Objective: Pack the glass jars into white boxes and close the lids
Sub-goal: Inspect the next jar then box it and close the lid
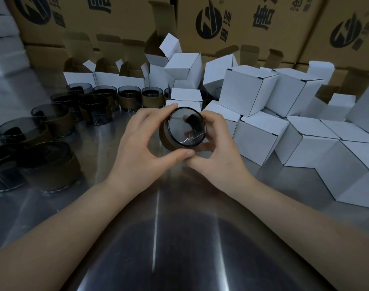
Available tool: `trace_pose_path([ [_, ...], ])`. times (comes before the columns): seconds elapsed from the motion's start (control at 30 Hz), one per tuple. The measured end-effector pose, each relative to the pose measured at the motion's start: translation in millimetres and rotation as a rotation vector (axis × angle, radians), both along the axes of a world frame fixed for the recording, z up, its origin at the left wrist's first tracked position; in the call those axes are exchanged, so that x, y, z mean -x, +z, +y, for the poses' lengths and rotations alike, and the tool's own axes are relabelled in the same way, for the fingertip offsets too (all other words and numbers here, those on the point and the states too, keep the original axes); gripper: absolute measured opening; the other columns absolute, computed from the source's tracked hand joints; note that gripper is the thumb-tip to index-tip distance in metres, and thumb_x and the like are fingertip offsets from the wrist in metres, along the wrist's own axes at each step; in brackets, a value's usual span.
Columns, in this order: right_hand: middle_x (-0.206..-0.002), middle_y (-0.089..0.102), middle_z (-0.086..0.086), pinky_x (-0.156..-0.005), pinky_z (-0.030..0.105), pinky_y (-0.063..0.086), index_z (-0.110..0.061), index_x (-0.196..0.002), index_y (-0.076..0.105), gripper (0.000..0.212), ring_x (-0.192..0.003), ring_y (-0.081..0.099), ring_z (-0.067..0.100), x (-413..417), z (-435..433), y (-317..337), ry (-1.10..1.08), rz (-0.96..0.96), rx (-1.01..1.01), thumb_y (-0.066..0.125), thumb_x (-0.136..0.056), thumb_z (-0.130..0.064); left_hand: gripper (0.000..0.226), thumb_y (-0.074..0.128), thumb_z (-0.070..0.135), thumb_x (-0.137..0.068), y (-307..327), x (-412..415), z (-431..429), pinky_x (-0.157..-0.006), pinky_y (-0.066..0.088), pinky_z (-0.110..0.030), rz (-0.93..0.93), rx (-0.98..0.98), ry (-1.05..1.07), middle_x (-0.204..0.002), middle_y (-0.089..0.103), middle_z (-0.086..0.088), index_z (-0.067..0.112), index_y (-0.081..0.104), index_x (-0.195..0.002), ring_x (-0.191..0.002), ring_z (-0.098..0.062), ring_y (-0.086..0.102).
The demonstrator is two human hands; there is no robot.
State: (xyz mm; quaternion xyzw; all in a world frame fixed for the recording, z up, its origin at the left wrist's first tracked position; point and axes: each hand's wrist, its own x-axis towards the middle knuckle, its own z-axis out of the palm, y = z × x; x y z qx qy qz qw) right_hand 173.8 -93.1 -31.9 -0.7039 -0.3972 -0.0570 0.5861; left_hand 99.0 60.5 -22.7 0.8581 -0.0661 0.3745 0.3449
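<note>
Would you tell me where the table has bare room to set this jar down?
Bare steel table lies between the forearms and ahead of the left hand. The jars crowd the left side; closed white boxes crowd the right; open boxes line the back.

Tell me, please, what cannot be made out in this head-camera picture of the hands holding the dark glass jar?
- The smoked glass jar with a brown band: its far side, hidden by the left hand and right hand.
- The closed white cardboard boxes: whether they are filled.
- The printed brown cartons: tops cut off by the upper edge.
- The dark piece inside the jar: too blurred to name.
</note>
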Motion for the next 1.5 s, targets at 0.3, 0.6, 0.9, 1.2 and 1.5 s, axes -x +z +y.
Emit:
trace_pose_path([
  [0.3,-0.119,0.062,-0.01,-0.084,0.028,0.056,-0.025,-0.124,0.05,0.059,-0.114,0.061,0.012,0.2,-1.0,3.1,0.06,0.104,-0.016,0.079,-0.073,-0.026,0.066,0.064,0.056,-0.072,-2.0,-0.7,1.3,-0.099,0.044,-0.029,0.048,0.143,-0.041,-0.117,0.061,0.009,0.024,0.054,-0.128,-0.114,-0.01,0.054],
  [0.6,-0.13,0.055,0.014,-0.1,0.043,0.052,-0.024,-0.126,0.055,0.055,-0.119,0.058,0.027,-2.0,-1.6,5.8,0.058,0.241,-0.098,0.073,-0.074,-0.024,0.07,0.05,0.056,-0.082,-7.7,-1.3,1.4,-0.091,0.037,-0.006,0.157,0.127,-0.094,-0.122,0.054,0.015,0.03,0.032,-0.145,-0.114,0.005,0.051],
  [0.9,-0.117,0.049,-0.001,-0.08,0.022,0.052,-0.03,-0.128,0.041,0.069,-0.103,0.058,0.008,-1.0,-0.3,2.0,-0.012,0.1,-0.099,0.077,-0.07,-0.022,0.077,0.06,0.045,-0.077,-5.8,-2.5,-2.3,-0.109,0.034,-0.051,0.11,-0.213,-0.024,-0.147,0.041,0.001,0.02,0.035,-0.146,-0.137,-0.023,0.037],
  [1.2,-0.123,0.049,-0.006,-0.092,0.024,0.047,-0.03,-0.131,0.037,0.078,-0.114,0.052,0.016,6.3,-0.1,0.7,-0.123,-0.179,-0.022,0.082,-0.068,-0.022,0.075,0.071,0.03,-0.068,-6.0,-2.6,-2.3,-0.105,0.038,-0.045,0.124,-0.115,0.075,-0.124,0.049,0.016,0.022,0.048,-0.138,-0.127,-0.012,0.038],
  [1.5,-0.124,0.045,-0.009,-0.095,0.022,0.044,-0.03,-0.132,0.039,0.078,-0.116,0.052,0.02,7.2,1.5,-1.8,-0.155,-0.356,-0.057,0.085,-0.07,-0.018,0.08,0.086,0.016,-0.065,-5.7,-1.3,-4.1,-0.105,0.04,-0.048,0.067,-0.002,0.086,-0.132,0.054,0.012,0.027,0.048,-0.135,-0.128,-0.012,0.045],
])
